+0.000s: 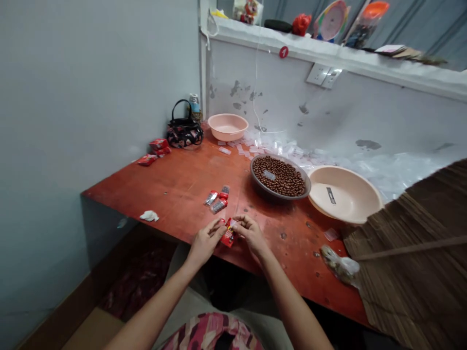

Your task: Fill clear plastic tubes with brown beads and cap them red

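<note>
To my left I have a plain, pale grey-blue wall. My reddish-brown counter, its surface scuffed, runs up to a whitish back wall blotched with grey patches. Above that I see a white shelf, with a socket plate catching glare below it and grey ribbed panelling behind.

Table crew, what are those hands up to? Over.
Left hand pinching small red packet; right hand at its upper end. Three little containers lie just beyond. Nothing visibly in the way.
</note>
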A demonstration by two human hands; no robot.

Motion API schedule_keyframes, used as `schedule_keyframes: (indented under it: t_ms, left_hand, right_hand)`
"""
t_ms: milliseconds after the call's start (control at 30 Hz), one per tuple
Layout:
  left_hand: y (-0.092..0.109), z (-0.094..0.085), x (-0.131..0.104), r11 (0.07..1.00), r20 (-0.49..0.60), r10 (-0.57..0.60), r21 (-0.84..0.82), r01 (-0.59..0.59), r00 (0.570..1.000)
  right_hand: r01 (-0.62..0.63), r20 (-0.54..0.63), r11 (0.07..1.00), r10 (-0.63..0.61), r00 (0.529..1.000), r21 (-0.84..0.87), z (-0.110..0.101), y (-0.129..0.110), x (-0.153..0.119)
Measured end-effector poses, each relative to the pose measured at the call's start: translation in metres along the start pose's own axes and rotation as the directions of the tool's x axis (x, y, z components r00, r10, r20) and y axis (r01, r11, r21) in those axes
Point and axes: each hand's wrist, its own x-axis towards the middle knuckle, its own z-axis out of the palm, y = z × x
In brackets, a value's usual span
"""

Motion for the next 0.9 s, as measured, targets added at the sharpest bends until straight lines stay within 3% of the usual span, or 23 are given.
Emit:
schedule_keyframes:
  t_ms: [100, 200, 300, 400, 467, 533, 600, 667, 700, 767, 900]
  left_hand:
    - [-0.001, -0.014, -0.005, 0.979, 0.203, -0.097, -0.157, 0.130, 0.974]
    - [-0.004, -0.019, -0.011, 0.958, 0.274, -0.152, -0.196, 0.210, 0.950]
    - [-0.006, -0.020, -0.020, 0.968, 0.229, -0.178, -0.136, 0.212, 0.957]
    - [-0.011, -0.024, -0.029, 0.972, 0.085, -0.207, -0.094, 0.215, 0.975]
    - [-0.015, -0.027, -0.035, 0.953, -0.001, -0.268, -0.151, 0.264, 0.964]
    - [-0.019, -0.030, -0.038, 0.897, -0.041, -0.362, -0.288, 0.336, 0.931]
    - [-0.020, -0.032, -0.039, 0.782, -0.026, -0.470, -0.475, 0.402, 0.882]
    - [-0.019, -0.033, -0.037, 0.635, 0.008, -0.550, -0.645, 0.425, 0.835]
    - [-0.018, -0.034, -0.035, 0.572, 0.019, -0.575, -0.705, 0.419, 0.818]
    - [-0.016, -0.035, -0.032, 0.483, 0.022, -0.603, -0.785, 0.387, 0.798]
    - [-0.013, -0.034, -0.024, 0.342, 0.015, -0.638, -0.890, 0.302, 0.770]
  right_hand:
    - [-0.003, 0.168, 0.995, 0.020, 0.986, -0.101, 0.006, -0.014, -0.005]
    - [0.013, 0.217, 0.986, 0.024, 0.976, -0.164, 0.012, -0.020, -0.006]
    - [-0.002, 0.228, 0.981, 0.047, 0.972, -0.192, 0.016, -0.018, -0.006]
    - [-0.008, 0.101, 0.945, 0.043, 0.994, -0.328, 0.018, -0.013, -0.004]
    - [-0.001, -0.035, 0.845, -0.021, 0.999, -0.534, 0.021, -0.010, -0.002]
    - [-0.025, -0.115, 0.660, -0.093, 0.989, -0.751, 0.027, -0.007, -0.001]
    - [-0.082, -0.147, 0.463, -0.105, 0.984, -0.882, 0.036, -0.004, 0.001]
    - [-0.133, -0.171, 0.358, -0.075, 0.982, -0.924, 0.045, 0.000, 0.003]
    - [-0.137, -0.166, 0.355, -0.053, 0.985, -0.925, 0.048, 0.003, 0.005]
    - [-0.121, -0.138, 0.433, -0.009, 0.990, -0.893, 0.050, 0.007, 0.007]
    - [-0.127, -0.140, 0.763, 0.048, 0.989, -0.634, 0.041, 0.012, -0.001]
